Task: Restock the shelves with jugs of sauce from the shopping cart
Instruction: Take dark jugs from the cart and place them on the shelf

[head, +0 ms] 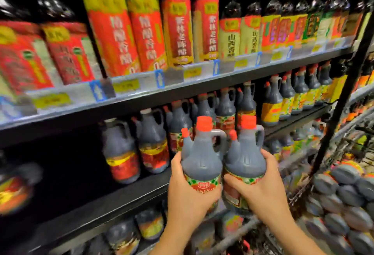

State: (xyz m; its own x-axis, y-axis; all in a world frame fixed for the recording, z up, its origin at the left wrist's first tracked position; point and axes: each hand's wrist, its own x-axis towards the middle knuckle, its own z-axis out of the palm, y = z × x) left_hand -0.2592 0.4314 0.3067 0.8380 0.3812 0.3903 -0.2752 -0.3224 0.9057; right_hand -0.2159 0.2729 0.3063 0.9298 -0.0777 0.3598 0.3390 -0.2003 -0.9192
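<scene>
head view, two jugs [200,159] upright, caps up

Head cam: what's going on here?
A person is restocking sauce. The left grip holds one jug by its body, the right grip holds a second jug beside it, both upright with red caps, raised in front of the middle shelf. That shelf already carries similar jugs, with a dark gap at its left. More jugs lie in the cart at lower right.

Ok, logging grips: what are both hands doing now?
Left hand: grips the left dark plastic sauce jug with red cap.
Right hand: grips the right dark plastic sauce jug with red cap.
</scene>
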